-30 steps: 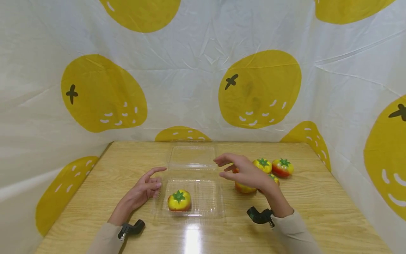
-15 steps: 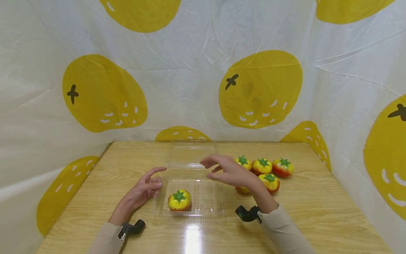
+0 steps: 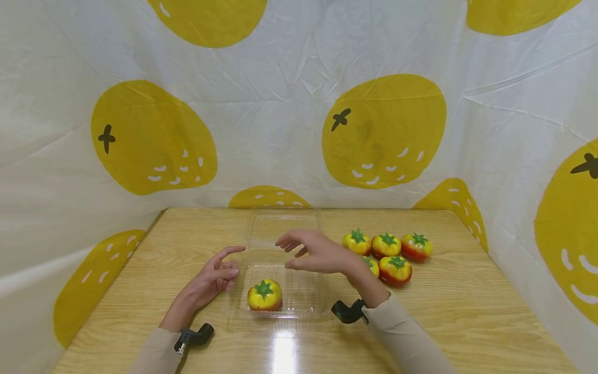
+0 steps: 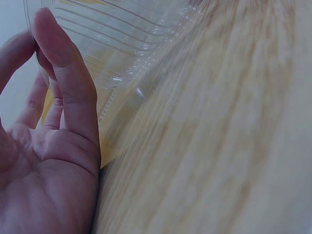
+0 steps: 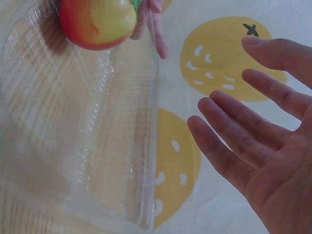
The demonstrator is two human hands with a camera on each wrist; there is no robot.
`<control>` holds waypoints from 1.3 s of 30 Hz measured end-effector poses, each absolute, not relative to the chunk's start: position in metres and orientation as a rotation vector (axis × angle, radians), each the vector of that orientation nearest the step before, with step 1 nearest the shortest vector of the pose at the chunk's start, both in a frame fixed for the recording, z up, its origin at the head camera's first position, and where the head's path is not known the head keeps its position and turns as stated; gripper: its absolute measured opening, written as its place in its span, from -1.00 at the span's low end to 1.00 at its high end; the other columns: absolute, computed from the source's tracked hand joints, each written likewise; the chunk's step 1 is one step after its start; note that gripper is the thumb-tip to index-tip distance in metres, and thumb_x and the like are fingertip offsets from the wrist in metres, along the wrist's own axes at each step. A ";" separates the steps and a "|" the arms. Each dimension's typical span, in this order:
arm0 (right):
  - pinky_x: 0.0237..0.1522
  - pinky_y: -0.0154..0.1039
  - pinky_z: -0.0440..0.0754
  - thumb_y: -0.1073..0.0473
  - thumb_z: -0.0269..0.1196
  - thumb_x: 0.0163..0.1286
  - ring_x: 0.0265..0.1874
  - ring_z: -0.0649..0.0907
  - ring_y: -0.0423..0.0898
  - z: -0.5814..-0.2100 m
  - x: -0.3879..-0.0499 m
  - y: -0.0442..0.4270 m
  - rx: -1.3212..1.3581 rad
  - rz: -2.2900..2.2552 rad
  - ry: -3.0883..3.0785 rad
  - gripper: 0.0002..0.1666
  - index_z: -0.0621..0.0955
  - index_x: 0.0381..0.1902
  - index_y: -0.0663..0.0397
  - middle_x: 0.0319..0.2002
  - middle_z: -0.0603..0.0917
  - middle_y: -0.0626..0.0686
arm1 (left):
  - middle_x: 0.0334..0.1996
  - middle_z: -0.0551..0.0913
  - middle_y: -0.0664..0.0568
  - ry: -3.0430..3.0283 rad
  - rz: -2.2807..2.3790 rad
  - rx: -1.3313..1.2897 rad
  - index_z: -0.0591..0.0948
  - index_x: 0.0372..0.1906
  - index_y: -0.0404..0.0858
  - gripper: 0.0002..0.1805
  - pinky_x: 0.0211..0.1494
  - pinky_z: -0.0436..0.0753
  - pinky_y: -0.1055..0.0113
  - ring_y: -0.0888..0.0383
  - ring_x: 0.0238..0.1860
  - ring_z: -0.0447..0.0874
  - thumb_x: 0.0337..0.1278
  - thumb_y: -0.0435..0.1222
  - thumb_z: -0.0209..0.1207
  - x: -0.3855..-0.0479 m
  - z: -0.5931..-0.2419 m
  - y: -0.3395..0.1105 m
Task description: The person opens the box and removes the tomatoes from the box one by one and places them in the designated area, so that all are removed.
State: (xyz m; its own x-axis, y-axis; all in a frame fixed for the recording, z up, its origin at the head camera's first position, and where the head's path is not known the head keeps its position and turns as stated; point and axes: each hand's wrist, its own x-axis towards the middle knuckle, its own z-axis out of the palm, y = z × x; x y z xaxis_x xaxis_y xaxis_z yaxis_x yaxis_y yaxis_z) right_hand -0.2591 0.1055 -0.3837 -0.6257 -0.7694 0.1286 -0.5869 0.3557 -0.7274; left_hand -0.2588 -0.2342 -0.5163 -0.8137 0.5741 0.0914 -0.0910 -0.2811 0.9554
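A clear plastic clamshell container [image 3: 303, 296] lies on the table with its lid [image 3: 282, 223] folded back. One glossy yellow-and-red, tomato-like fruit [image 3: 264, 296] with a green star-shaped top sits in the left half of its base. At the left rim is my left hand [image 4: 58, 136], thumb and a finger meeting at the thin plastic edge and pinching it. My right hand [image 3: 317, 252] hovers over the container's far right part, its fingers spread and gently bent. Nothing is in that hand, as the right wrist view shows its bare palm and fingers [image 5: 234, 131].
Right of the container, several similar fruits [image 3: 397, 271] stand close together in two rows on the wooden table [image 3: 467, 311]. White cloth [image 3: 271, 130] printed with large yellow fruits hangs behind and along both sides. Each wrist wears a black camera mount [image 3: 348, 311].
My right hand has moved left, away from the fruit cluster and over the container, uncovering more of the fruits. The left hand, the container and the fruit in it have stayed put.
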 end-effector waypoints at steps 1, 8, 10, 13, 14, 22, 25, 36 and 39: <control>0.19 0.11 0.70 0.19 0.38 0.39 0.19 0.65 0.09 -0.384 -0.259 0.103 -1.201 -1.121 2.377 -0.47 0.55 0.28 0.08 0.23 0.64 0.11 | -0.41 0.64 0.18 1.553 2.136 0.592 0.22 0.54 -0.14 -0.37 -0.39 0.71 0.46 0.32 -0.49 0.66 0.47 -0.56 -0.04 -0.259 -0.516 -0.234; 0.21 0.12 0.68 0.15 0.46 0.31 0.23 0.64 0.12 -0.390 -0.263 0.089 -1.185 -1.020 2.333 -0.37 0.53 0.31 -0.01 0.24 0.64 0.10 | -0.40 0.65 0.18 1.557 2.137 0.581 0.22 0.54 -0.14 -0.37 -0.39 0.70 0.46 0.31 -0.50 0.66 0.47 -0.56 -0.05 -0.259 -0.517 -0.234; 0.21 0.12 0.68 0.15 0.48 0.27 0.25 0.63 0.15 -0.393 -0.265 0.085 -1.190 -0.984 2.310 -0.33 0.52 0.32 -0.02 0.25 0.63 0.13 | -0.40 0.65 0.18 1.559 2.138 0.579 0.22 0.54 -0.14 -0.37 -0.39 0.70 0.46 0.31 -0.50 0.66 0.47 -0.56 -0.05 -0.259 -0.517 -0.234; 0.21 0.08 0.69 0.14 0.48 0.24 0.29 0.61 0.20 -0.396 -0.268 0.078 -1.200 -0.936 2.261 -0.29 0.51 0.33 0.00 0.29 0.61 0.18 | -0.42 0.65 0.18 1.568 2.137 0.570 0.22 0.53 -0.14 -0.37 -0.39 0.70 0.46 0.31 -0.51 0.65 0.47 -0.56 -0.04 -0.259 -0.516 -0.235; 0.22 0.07 0.68 0.14 0.48 0.24 0.30 0.60 0.21 -0.397 -0.269 0.075 -1.203 -0.918 2.242 -0.27 0.50 0.35 0.01 0.31 0.60 0.20 | -0.42 0.65 0.18 1.571 2.136 0.569 0.22 0.53 -0.14 -0.36 -0.39 0.69 0.46 0.31 -0.51 0.65 0.47 -0.56 -0.04 -0.258 -0.516 -0.235; 0.26 -0.11 0.65 0.15 0.53 0.18 0.33 0.59 0.18 -0.406 -0.274 0.061 -1.156 -0.767 2.139 -0.13 0.43 0.43 -0.01 0.40 0.52 0.20 | -0.41 0.64 0.18 1.552 2.133 0.578 0.24 0.53 -0.10 -0.37 -0.39 0.68 0.46 0.31 -0.49 0.64 0.47 -0.55 -0.05 -0.258 -0.516 -0.235; 0.25 -0.17 0.63 0.17 0.54 0.16 0.32 0.60 0.15 -0.409 -0.274 0.058 -1.126 -0.724 2.117 -0.11 0.44 0.44 -0.01 0.39 0.52 0.21 | -0.40 0.64 0.19 1.548 2.139 0.569 0.25 0.52 -0.09 -0.38 -0.40 0.68 0.46 0.31 -0.50 0.64 0.47 -0.55 -0.06 -0.259 -0.517 -0.234; 0.20 -0.26 0.62 0.20 0.58 0.11 0.27 0.61 0.02 -0.412 -0.279 0.046 -1.098 -0.622 2.089 -0.12 0.50 0.40 -0.12 0.34 0.57 0.14 | -0.42 0.63 0.19 1.559 2.131 0.603 0.24 0.54 -0.11 -0.37 -0.39 0.67 0.47 0.31 -0.50 0.63 0.48 -0.55 -0.06 -0.258 -0.516 -0.234; 0.18 -0.26 0.62 0.19 0.58 0.12 0.24 0.62 0.00 -0.413 -0.280 0.043 -1.092 -0.607 2.085 -0.14 0.51 0.39 -0.16 0.30 0.59 0.10 | -0.42 0.63 0.19 1.563 2.130 0.612 0.23 0.54 -0.12 -0.37 -0.39 0.67 0.48 0.32 -0.50 0.62 0.48 -0.55 -0.05 -0.258 -0.515 -0.234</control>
